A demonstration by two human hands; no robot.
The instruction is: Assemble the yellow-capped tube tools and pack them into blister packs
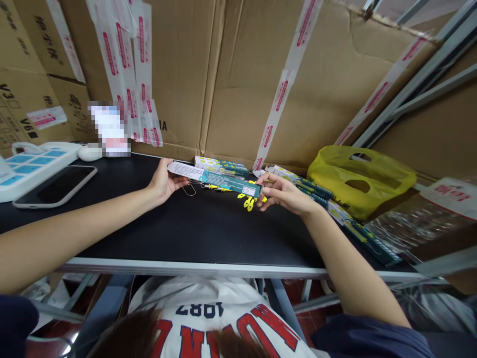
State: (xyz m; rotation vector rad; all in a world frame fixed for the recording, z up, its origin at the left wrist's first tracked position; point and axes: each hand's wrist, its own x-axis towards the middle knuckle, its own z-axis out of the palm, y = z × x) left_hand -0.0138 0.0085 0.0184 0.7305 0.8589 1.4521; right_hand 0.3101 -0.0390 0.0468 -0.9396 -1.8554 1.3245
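A long, narrow teal-and-white printed box (223, 181) is held level above the black table, its text side facing me. My left hand (166, 184) grips its white end between thumb and fingers. At the teal end, by a small white label, my right hand (279, 193) pinches it. Just beyond and below it lie small yellow clip-like pieces (249, 202) and a thin metal wire loop (190, 189), partly hidden by the box. Behind these, more boxes of similar print (223, 165) lie against the cardboard.
Further similar boxes (363, 233) lie at the right, beside a yellow plastic bag (357, 179) and a clear-wrapped package (413, 223). A phone (57, 186) and a white power strip (37, 166) sit at the left. Taped cardboard (238, 89) walls the back; a metal edge (197, 267) runs along the table's front.
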